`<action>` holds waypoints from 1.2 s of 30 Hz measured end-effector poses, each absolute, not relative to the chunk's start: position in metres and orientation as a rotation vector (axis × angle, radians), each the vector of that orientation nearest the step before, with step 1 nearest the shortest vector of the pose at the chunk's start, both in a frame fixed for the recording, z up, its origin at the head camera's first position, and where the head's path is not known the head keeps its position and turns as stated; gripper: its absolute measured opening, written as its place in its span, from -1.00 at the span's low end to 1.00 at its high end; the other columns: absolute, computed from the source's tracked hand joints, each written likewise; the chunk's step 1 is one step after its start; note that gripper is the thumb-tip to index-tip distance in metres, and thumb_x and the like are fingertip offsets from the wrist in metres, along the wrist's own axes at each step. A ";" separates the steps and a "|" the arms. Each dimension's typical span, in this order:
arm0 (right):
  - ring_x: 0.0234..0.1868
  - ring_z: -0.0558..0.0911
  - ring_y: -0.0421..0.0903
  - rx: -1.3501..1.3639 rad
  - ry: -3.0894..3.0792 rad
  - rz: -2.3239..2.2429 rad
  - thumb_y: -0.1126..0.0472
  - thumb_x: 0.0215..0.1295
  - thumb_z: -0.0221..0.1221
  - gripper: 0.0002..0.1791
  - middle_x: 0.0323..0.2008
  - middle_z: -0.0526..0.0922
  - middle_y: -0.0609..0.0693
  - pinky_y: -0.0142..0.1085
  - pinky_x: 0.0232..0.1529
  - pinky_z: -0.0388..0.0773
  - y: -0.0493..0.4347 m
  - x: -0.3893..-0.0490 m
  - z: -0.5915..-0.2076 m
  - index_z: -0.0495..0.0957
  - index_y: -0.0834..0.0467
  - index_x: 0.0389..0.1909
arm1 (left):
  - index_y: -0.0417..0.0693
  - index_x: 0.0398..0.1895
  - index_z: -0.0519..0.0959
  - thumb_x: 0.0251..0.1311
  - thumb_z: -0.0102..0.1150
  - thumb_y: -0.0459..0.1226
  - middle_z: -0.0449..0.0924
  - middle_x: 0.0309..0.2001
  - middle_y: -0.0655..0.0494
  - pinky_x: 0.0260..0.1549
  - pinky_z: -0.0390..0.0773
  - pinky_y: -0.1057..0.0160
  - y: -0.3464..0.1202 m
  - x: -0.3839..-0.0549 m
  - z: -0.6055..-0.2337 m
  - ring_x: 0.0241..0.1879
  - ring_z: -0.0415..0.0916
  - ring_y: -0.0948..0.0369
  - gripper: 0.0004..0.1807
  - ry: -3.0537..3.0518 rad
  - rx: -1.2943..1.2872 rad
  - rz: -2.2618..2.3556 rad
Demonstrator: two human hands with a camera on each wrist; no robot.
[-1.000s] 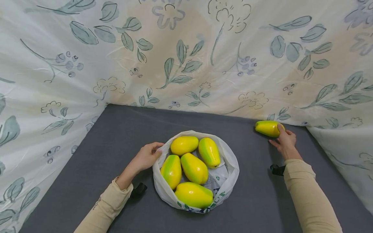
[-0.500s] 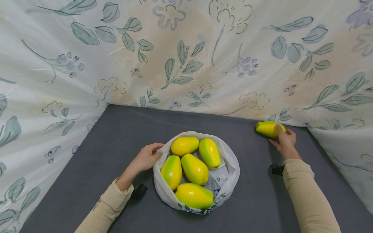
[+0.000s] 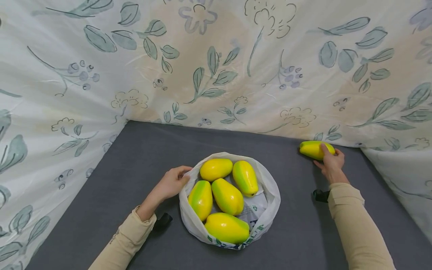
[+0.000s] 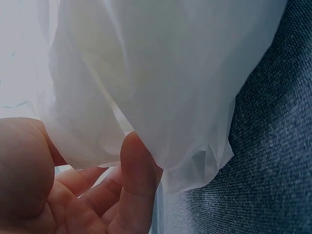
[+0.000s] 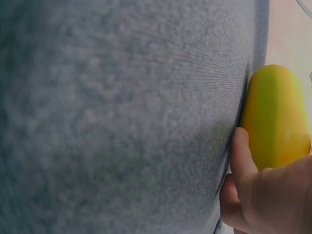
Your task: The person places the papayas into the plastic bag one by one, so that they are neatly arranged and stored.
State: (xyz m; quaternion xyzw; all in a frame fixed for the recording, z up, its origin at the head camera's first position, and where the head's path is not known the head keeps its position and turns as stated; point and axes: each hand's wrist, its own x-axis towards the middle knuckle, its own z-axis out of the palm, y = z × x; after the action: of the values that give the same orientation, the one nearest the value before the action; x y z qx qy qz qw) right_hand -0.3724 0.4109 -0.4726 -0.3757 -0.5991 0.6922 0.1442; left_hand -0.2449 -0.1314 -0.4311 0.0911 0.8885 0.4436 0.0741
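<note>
A white plastic bag with its mouth wide and its rim rolled stands in the middle of the table. Several yellow-green papayas lie inside it. My left hand holds the bag's left rim; in the left wrist view its fingers pinch the thin plastic. At the back right, against the patterned cloth, one more papaya lies on its side. My right hand grips its right end, thumb on top. The right wrist view shows a finger between this papaya and the table.
Dark grey cloth covers the table. A white cloth with leaf and flower prints hangs along the back and both sides. Dark wrist devices sit under both sleeves.
My right thumb lies a little further along the single papaya than before. My left hand stays at the bag's rim. The whole head view has shifted slightly.
</note>
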 end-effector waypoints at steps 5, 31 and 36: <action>0.39 0.08 -0.08 -1.145 -1.747 1.993 -0.15 0.13 0.23 -0.06 0.43 -0.08 -0.09 -0.18 -0.09 0.51 0.391 -0.358 -0.445 -0.10 -0.26 0.46 | -0.24 0.17 0.48 0.32 0.07 -0.37 0.58 -0.10 -0.07 -0.34 0.45 0.18 -0.131 -0.244 -0.432 -0.33 0.43 0.12 -0.63 2.675 0.285 1.331; 0.36 0.13 -0.05 -0.865 -1.670 2.027 -0.20 -0.26 0.43 0.14 0.39 0.00 -0.13 -0.05 0.12 0.34 0.417 -0.367 -0.471 0.03 -0.27 0.41 | -0.25 0.18 0.47 0.32 0.06 -0.37 0.57 -0.05 -0.10 -0.21 0.51 0.09 -0.130 -0.243 -0.428 -0.20 0.50 0.07 -0.63 2.683 0.279 1.323; 0.37 0.11 -0.04 -0.820 -1.682 2.051 -0.20 -0.28 0.44 0.16 0.40 -0.03 -0.13 0.00 0.14 0.29 0.417 -0.365 -0.473 0.03 -0.26 0.42 | -0.25 0.19 0.47 0.33 0.05 -0.37 0.56 -0.02 -0.12 -0.17 0.51 0.05 -0.131 -0.244 -0.429 -0.15 0.50 0.05 -0.63 2.685 0.275 1.313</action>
State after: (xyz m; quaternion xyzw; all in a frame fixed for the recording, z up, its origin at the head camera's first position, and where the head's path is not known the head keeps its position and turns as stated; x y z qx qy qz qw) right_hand -0.3650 0.4168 -0.4735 -0.2904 -0.5957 0.7265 0.1816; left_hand -0.2437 -0.1307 -0.4289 0.0913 0.8924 0.4363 0.0699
